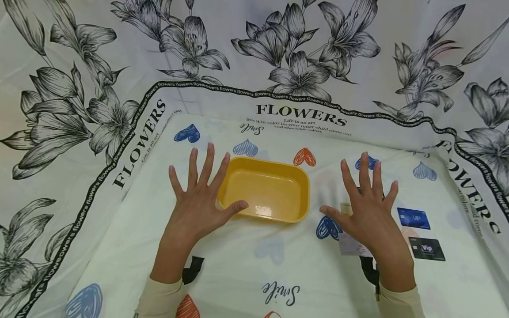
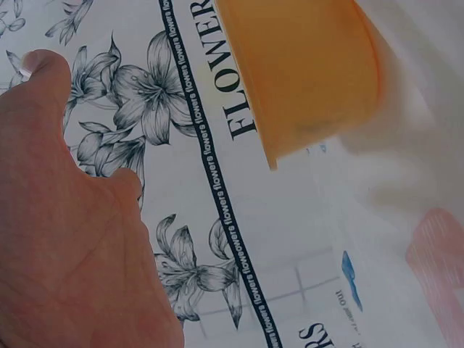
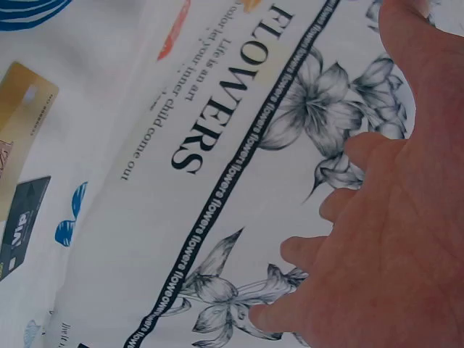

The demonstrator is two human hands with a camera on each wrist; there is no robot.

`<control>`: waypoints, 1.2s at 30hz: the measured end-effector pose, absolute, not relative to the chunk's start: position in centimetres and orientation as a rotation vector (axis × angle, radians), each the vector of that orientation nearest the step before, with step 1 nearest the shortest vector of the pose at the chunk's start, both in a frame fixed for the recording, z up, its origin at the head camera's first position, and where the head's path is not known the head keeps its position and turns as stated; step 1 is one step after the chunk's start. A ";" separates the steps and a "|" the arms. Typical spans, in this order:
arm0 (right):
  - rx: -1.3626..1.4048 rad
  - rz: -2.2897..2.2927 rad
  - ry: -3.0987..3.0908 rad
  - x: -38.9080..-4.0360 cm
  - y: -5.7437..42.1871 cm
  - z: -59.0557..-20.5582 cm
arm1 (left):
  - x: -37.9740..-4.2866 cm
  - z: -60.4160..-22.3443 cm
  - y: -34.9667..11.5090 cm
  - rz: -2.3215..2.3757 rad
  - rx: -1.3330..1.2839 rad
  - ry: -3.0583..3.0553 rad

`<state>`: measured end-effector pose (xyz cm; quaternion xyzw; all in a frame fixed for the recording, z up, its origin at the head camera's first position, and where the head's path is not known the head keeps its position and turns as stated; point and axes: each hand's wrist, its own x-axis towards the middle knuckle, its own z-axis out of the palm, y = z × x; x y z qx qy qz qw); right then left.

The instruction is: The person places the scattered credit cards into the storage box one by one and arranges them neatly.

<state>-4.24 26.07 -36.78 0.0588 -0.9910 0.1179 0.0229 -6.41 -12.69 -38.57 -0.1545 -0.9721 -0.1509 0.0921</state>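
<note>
A shallow yellow plastic tray lies on the cloth between my two hands. My left hand hovers at the tray's left side, fingers spread, its thumb overlapping the near rim in the head view. Fingers spread too, my right hand is held over several cards right of the tray. From under it show part of a gold card and a pale lilac card. Beyond its little finger lie a blue card and a black card marked Vip. Neither hand holds anything.
A white cloth printed with hearts and "Smile" covers the surface. Its border reads "FLOWERS", and black line-drawn lilies fill the area beyond. Dark straps show by both wrists. In the right wrist view, a dark card lies by the gold one.
</note>
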 end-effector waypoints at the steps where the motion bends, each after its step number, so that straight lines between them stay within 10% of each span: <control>1: 0.176 0.371 -3.069 -4.1 26.1 -36.8 | -6.4 -38.6 -12.7 -0.447 -0.461 -2.889; 23: 0.132 0.365 -3.092 -3.3 26.3 -37.3 | -6.3 -39.0 -13.3 -0.550 -0.474 -2.963; 36: 0.183 0.545 -3.066 -2.9 27.2 -36.8 | -8.1 -41.4 -13.1 -1.533 -0.298 -2.690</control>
